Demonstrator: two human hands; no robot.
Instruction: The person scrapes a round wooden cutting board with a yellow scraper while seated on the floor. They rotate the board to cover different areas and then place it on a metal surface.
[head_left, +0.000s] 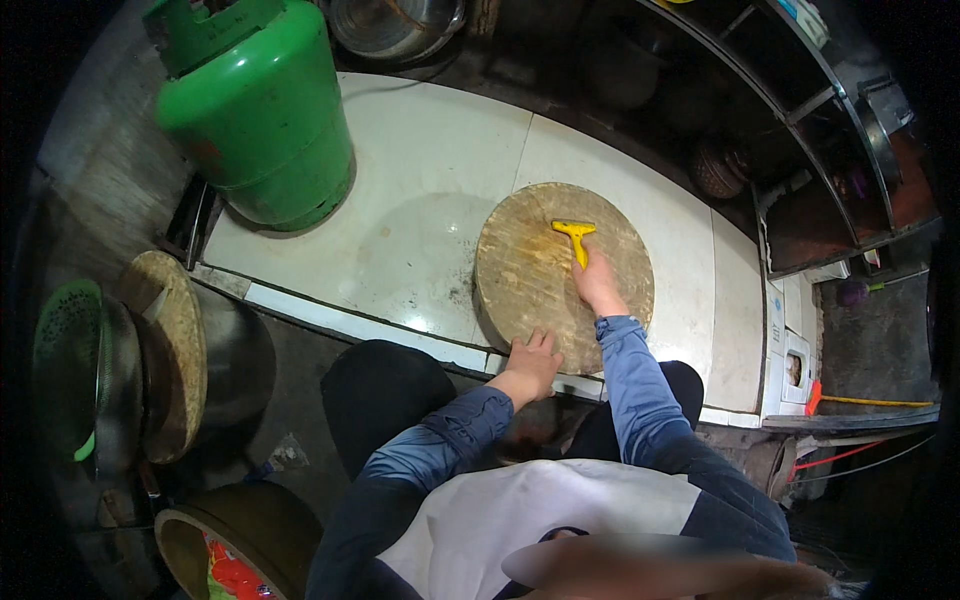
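Note:
A thick round wooden chopping block (520, 270) lies on the white tiled counter, its top worn and stained. My right hand (598, 282) is closed around the handle of a yellow T-shaped scraper (574, 230). The scraper's wide head rests on or just over the far part of the block; I cannot tell if it touches. My left hand (535, 365) lies flat on the block's near edge, fingers stretched out, with nothing in it.
A green gas cylinder (255, 120) stands on the counter's far left. A metal pot (395, 30) sits behind it. Dark metal shelving (800, 110) rises at the far right. A green colander (68, 350), a round board (180, 350) and a bin (230, 510) are at lower left.

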